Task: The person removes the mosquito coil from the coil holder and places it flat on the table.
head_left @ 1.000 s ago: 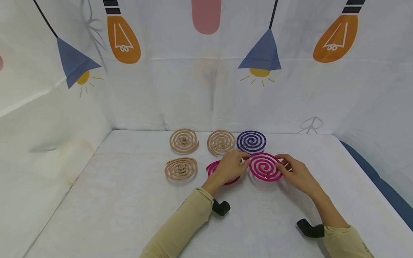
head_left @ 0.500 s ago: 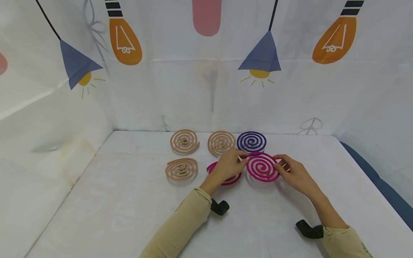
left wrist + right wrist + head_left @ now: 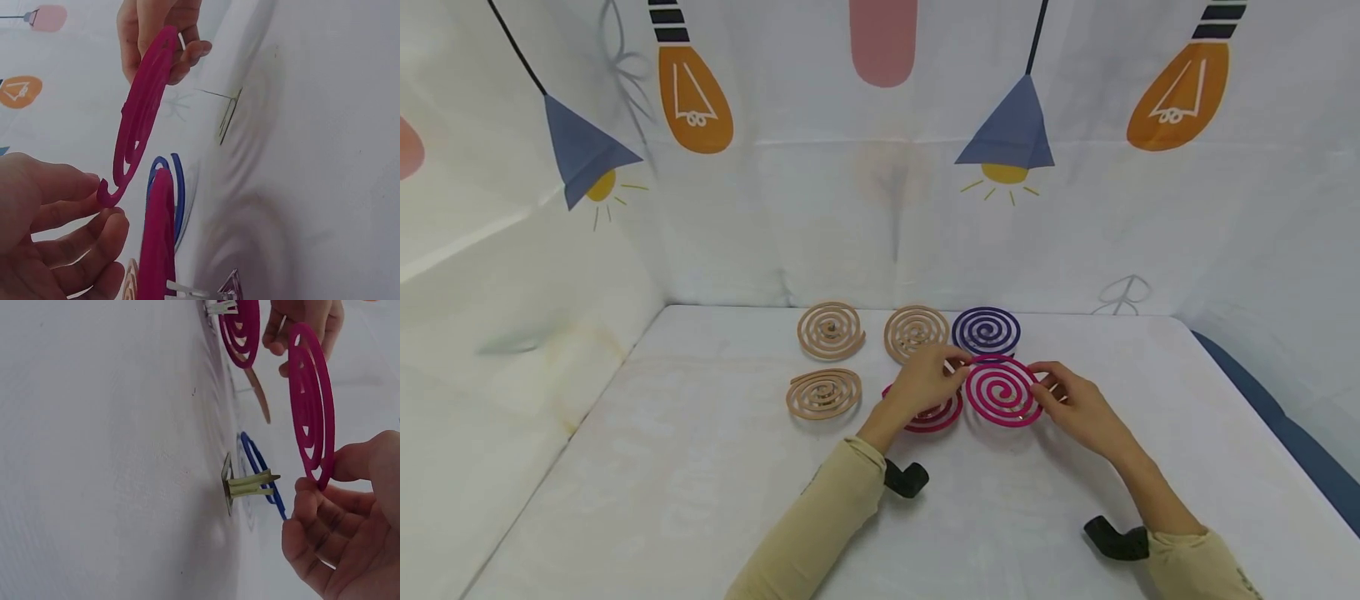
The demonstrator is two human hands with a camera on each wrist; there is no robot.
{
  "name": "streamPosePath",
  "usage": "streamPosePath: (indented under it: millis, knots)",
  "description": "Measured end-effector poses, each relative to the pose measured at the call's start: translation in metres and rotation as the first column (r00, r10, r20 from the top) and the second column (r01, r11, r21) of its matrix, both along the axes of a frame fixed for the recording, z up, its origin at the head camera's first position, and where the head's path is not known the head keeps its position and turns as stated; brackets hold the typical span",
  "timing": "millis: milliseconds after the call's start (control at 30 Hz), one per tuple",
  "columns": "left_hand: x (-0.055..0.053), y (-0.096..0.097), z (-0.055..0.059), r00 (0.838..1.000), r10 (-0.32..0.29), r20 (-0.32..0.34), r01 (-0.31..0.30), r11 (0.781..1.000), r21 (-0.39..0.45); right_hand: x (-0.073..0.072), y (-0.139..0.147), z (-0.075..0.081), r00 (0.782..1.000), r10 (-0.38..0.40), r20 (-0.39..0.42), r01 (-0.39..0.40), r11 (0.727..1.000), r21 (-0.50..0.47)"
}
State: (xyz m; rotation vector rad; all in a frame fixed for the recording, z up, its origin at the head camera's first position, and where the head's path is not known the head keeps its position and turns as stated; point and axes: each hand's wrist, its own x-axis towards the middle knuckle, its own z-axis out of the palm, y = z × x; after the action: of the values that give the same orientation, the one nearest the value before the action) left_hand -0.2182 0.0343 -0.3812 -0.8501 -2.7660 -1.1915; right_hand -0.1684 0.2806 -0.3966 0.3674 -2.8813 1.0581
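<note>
A pink mosquito coil (image 3: 1002, 392) is held above the table between both hands. My left hand (image 3: 917, 379) pinches its left edge, and the right hand (image 3: 1075, 408) pinches the right edge between thumb and fingers. Beneath it, apart from the coil, a small metal stand (image 3: 250, 484) rises from the table in the right wrist view. Left of the held coil is a second pink coil (image 3: 934, 428), partly hidden by my left hand and forearm. Just behind lies a dark blue coil (image 3: 987, 332), close to the held coil's far edge.
Three tan coils stand at the left: one back left (image 3: 831, 331), one back middle (image 3: 916, 327), one front left (image 3: 823, 394). A patterned white cloth wall (image 3: 820, 208) borders the table's back. Black bent pieces (image 3: 907, 480) stick out at both sleeves.
Both hands have shifted slightly left together with the pink coil, bringing it nearer the second pink coil. The other coils stay in place; the head view has tilted a little.
</note>
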Motion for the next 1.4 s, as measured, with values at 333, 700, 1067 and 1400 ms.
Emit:
streamPosePath:
  millis: [333,700,1067,1400]
  knots:
    - [0.002,-0.012,0.001,1.0,0.022,0.001,-0.022,1.0,0.005,0.003,-0.01,-0.002,0.999,0.034,0.001,-0.034,0.999,-0.035]
    - [0.002,-0.023,0.008,1.0,0.016,-0.017,-0.017,0.999,-0.027,0.004,-0.018,-0.001,0.998,0.057,0.007,-0.057,0.997,-0.045]
    - [0.005,-0.034,0.007,1.0,0.028,0.002,-0.028,0.997,-0.068,0.005,-0.026,-0.001,0.995,0.102,-0.013,-0.103,0.993,-0.05]
    - [0.01,-0.042,0.01,1.0,0.013,0.013,-0.012,0.999,-0.044,0.008,-0.037,-0.001,0.989,0.15,-0.006,-0.151,0.988,-0.038]
